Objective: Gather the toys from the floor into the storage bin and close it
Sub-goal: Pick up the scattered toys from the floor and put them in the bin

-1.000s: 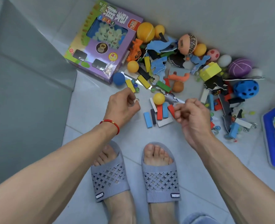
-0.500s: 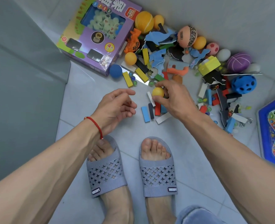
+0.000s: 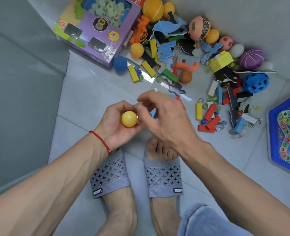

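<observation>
— Where's the small smooth yellow ball (image 3: 129, 119)?
— Cupped in the left hand (image 3: 119, 123), fingers curled round it, above the grey slippers (image 3: 110, 178).
— The right hand (image 3: 164, 116)?
— Beside it, fingers loose, grasping nothing I can see.

Two hands (image 3: 117, 123), two grey slippers (image 3: 109, 178), one purple box (image 3: 96, 29) (toys uncounted)

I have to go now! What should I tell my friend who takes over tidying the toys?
Left hand: palm up, holds a small yellow plastic ball.
Right hand: just above the ball, fingers loosely curled, nothing seen in it.
Done: only that ball is picked up.
Left: the coloured wooden blocks, glass marbles, other balls and the purple cardboard game box lie on the floor. No storage bin is in view; find it, fill it, close it.
</observation>
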`<state>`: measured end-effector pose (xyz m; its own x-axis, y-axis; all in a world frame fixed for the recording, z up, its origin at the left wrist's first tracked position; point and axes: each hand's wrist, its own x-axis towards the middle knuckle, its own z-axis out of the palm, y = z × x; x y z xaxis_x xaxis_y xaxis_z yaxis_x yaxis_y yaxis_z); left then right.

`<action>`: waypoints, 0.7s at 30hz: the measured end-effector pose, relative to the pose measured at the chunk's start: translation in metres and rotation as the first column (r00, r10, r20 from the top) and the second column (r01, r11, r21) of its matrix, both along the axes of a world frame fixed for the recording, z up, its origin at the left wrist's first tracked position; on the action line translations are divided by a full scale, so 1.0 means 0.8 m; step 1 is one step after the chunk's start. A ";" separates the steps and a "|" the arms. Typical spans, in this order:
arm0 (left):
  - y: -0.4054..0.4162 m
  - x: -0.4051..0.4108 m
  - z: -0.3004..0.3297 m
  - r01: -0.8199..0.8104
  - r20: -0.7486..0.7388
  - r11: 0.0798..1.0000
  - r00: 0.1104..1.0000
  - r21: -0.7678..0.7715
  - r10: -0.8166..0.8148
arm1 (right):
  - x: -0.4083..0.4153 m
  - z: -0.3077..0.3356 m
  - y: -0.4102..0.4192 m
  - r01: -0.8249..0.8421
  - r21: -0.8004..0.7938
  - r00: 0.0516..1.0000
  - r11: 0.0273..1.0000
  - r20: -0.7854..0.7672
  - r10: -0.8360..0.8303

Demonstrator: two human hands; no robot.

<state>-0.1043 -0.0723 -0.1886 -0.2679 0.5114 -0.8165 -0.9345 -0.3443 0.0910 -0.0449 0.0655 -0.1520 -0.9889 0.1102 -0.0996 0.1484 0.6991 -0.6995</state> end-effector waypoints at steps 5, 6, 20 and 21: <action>-0.018 -0.001 -0.008 -0.043 -0.032 0.993 0.999 -0.109 0.040 | -0.016 -0.052 0.045 0.057 0.300 0.990 0.952 0.106 -0.093; -0.019 -0.001 -0.008 -0.035 -0.042 0.991 0.999 -0.129 0.030 | -0.019 -0.064 0.048 0.003 0.333 0.992 0.943 0.121 -0.046; -0.026 -0.008 0.008 -0.081 -0.063 0.970 0.996 -0.230 0.068 | -0.043 -0.096 0.026 -0.104 0.631 0.994 0.769 0.078 0.071; -0.027 -0.007 0.012 -0.088 -0.067 0.971 0.995 -0.223 0.075 | -0.042 -0.094 0.027 -0.076 0.605 0.997 0.793 0.050 0.057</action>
